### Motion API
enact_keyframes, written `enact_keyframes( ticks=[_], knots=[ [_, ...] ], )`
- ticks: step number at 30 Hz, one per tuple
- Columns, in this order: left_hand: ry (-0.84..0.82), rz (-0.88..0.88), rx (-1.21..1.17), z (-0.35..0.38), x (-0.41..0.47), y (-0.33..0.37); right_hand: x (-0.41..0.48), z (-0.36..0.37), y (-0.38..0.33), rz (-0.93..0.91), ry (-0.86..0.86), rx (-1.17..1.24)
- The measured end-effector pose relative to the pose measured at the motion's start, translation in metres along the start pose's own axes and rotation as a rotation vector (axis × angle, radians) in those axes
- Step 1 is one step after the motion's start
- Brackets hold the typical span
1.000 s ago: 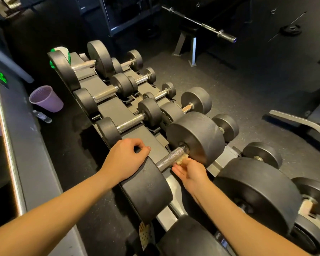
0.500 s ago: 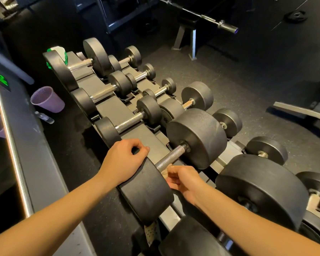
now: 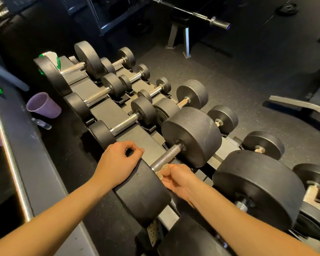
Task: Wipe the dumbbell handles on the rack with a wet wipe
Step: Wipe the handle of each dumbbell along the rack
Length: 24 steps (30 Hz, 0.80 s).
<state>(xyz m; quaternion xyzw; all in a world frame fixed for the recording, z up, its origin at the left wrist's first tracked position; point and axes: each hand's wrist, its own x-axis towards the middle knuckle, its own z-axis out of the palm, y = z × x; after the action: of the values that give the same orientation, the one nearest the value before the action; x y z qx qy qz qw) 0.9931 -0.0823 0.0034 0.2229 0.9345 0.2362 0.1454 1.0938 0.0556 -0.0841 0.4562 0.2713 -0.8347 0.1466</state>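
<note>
A large black dumbbell lies across the rack [image 3: 137, 134] in front of me, its knurled steel handle [image 3: 166, 157] bare between the two heads. My left hand [image 3: 118, 163] rests with curled fingers on top of the near head [image 3: 142, 196]. My right hand [image 3: 175, 180] pinches a crumpled pale wet wipe [image 3: 163, 169] against the near end of the handle, from below and the right. The far head [image 3: 192, 135] stands clear of both hands. Several smaller dumbbells sit further along the rack.
A green-and-white wipes pack [image 3: 51, 58] sits at the rack's far end. A purple cup [image 3: 42, 106] and a small bottle [image 3: 42, 123] lie on the floor to the left. Bigger dumbbells [image 3: 257, 185] crowd the right. A barbell [image 3: 201, 15] on a stand is behind.
My right hand with the wipe has slid along the handle from the far head back to the near end. My left hand has stayed on the near head.
</note>
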Motion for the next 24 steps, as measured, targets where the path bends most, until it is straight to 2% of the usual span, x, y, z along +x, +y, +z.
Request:
enact_keyframes(
  ticks=[8, 10, 14, 18, 20, 24],
  knots=[
    [-0.008, 0.019, -0.015, 0.000, 0.000, -0.001, 0.018, -0.020, -0.026, -0.122, 0.213, 0.289],
    [-0.011, 0.021, -0.023, 0.000, -0.001, 0.000, 0.019, -0.016, -0.022, -0.125, 0.211, 0.229],
    [-0.006, 0.020, -0.003, 0.000, -0.001, 0.000, 0.003, -0.002, -0.006, 0.008, 0.045, 0.088],
    [-0.006, 0.013, -0.001, 0.000, -0.001, 0.000, -0.002, -0.002, -0.010, 0.060, 0.036, -0.040],
    [-0.006, 0.013, -0.005, 0.000, -0.001, 0.001, 0.002, -0.005, -0.017, 0.032, 0.084, 0.057],
    [-0.009, 0.019, -0.013, 0.000, -0.001, -0.001, 0.010, -0.008, -0.029, -0.189, 0.273, 0.270]
  ],
)
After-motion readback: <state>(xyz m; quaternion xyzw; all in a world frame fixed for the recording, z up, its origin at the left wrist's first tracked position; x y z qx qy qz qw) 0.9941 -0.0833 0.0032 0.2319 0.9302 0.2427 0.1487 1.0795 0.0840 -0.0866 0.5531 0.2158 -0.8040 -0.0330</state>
